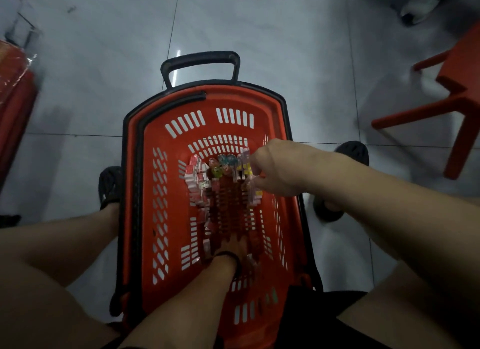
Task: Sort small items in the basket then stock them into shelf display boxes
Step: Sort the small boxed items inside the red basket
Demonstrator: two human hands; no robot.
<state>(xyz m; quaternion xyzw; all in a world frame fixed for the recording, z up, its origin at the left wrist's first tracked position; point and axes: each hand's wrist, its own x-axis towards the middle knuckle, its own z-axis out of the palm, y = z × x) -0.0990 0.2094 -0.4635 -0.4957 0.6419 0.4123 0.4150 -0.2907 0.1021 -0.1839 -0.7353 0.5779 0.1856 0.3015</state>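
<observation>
Red perforated plastic basket [161, 192], one unit, is set on the grey tiled floor [78, 88]. Three item groups are contained in it; their pieces are too blurred to be counted:

- red-white small packets [194, 177], at the basket's left;
- round multicoloured sweets [223, 164], at its far end;
- purple-yellow packets [245, 164], at its right, pinched by the right hand [278, 166].

The left hand [233, 247] is lowered to the basket's near bottom; its grip cannot be determined.

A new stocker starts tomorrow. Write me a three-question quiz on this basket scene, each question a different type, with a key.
1. True or false: the left hand is outside the red basket.
2. The red stool stands on the person's: A left; B right; C lap.
3. Fill in: the right hand holds purple-and-___ packets.
Key: 1 false; 2 B; 3 yellow.
</observation>
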